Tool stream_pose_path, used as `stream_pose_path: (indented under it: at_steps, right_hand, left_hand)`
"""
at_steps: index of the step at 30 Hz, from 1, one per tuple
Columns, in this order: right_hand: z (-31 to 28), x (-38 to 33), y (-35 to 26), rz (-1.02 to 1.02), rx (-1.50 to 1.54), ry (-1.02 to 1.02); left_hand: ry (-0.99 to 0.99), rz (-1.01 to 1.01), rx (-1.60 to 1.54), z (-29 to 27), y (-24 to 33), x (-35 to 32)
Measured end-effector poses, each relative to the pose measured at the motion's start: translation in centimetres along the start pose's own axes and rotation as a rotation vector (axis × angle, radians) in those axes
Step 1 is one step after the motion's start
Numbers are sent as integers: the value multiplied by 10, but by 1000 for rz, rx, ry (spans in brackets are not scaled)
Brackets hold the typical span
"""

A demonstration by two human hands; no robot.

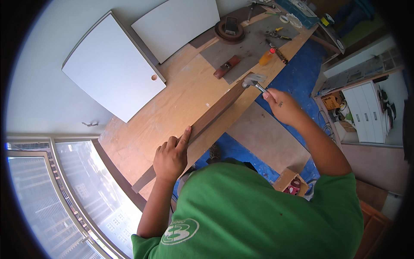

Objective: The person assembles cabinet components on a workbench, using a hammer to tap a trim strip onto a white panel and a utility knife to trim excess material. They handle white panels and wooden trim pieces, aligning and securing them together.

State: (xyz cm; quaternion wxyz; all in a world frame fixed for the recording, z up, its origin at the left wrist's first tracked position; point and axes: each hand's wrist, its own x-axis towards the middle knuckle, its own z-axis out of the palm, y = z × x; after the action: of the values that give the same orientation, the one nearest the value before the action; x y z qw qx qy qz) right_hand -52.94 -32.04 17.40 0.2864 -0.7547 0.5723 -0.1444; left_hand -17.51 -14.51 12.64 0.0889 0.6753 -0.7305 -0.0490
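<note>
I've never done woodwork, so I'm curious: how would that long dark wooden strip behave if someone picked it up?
The wooden strip looks straight, so it's probably stiff. Being long and narrow, it could swing or tip if lifted by one end. It may slide if pushed, as the left hand alone seems to steady it.

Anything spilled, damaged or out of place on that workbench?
No obvious spill or damage. Slightly odd: a red-capped bottle of orange liquid is among tools near the edge of the workbench, close to the hammer in the right hand, seemingly an exposed spot for liquid.
</note>
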Motion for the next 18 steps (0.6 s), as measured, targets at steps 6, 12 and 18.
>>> stream_pose_path:
  at_steps: [6,12,18]
  right_hand:
    - [10,-7,-8,-57,-1,-2]
    - [3,8,-9,-24,-20,36]
    - [-4,28,-5,80,16,31]
  left_hand:
    - [16,1,3,2,-1,-1]
    - [7,-9,0,3,-2,-1]
    - [12,-12,-10,3,-2,-1]
